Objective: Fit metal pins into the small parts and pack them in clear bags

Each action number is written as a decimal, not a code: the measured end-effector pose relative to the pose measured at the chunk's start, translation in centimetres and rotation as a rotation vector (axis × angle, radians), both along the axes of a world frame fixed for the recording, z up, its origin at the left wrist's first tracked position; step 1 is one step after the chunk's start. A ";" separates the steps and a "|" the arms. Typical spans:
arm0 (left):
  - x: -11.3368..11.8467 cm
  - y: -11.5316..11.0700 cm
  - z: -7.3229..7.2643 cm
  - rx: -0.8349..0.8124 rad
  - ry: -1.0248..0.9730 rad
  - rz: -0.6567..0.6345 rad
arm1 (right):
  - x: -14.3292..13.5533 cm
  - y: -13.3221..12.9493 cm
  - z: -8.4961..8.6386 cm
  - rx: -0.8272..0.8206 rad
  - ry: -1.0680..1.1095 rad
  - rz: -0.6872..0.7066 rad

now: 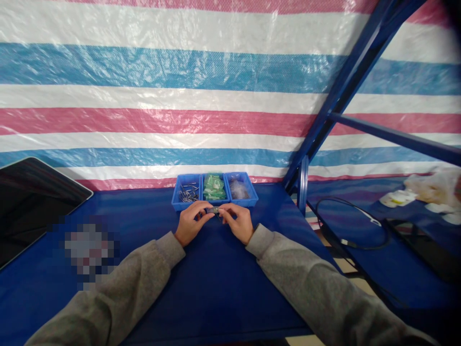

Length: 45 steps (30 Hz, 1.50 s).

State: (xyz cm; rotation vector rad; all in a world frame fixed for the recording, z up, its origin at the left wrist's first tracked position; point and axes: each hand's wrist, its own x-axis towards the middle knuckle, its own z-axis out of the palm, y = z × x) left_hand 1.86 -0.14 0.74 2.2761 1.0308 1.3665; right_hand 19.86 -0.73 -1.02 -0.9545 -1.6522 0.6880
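My left hand (191, 222) and my right hand (236, 222) meet over the blue table, both closed in a pinch. Between their fingertips is a small, narrow piece (213, 210), dark with a pale greenish patch; its kind is too small to make out. Just beyond the fingers stand three blue bins in a row. The left bin (175, 198) holds several slim metal pieces (189, 192). Green packets (214, 185) fill the middle one. In the right bin (254, 196) lie clear plastic bags (238, 188).
A dark-screened device (32, 202) rests at the left, near a blurred-out patch (89, 247). Blue metal framing (324, 115) rises at the right. Beyond it, a second table carries a black cable (360, 247) and a plastic bag (434, 187). Striped sheeting (162, 96) hangs behind.
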 end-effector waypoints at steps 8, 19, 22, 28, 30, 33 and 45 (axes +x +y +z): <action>-0.2 0.2 -0.1 0.064 0.040 0.025 | 0.0 0.0 0.0 0.017 0.028 0.012; -0.2 0.0 0.4 0.132 -0.050 0.059 | 1.5 2.2 0.8 0.050 0.211 -0.376; -0.1 0.0 0.4 0.112 -0.056 0.041 | 2.8 3.8 1.2 -0.039 0.382 -0.415; -0.1 0.0 0.4 0.100 -0.070 0.050 | 3.5 4.2 2.0 -0.059 0.416 -0.417; -0.1 0.0 0.4 0.093 -0.073 0.055 | 3.0 3.5 2.0 -0.028 0.221 -0.397; -0.1 -0.1 0.5 0.079 -0.080 0.067 | 2.1 2.4 2.0 -0.020 -0.292 -0.262; -0.2 0.0 0.3 0.081 -0.062 0.059 | 0.8 1.1 2.3 -0.231 -1.163 -0.154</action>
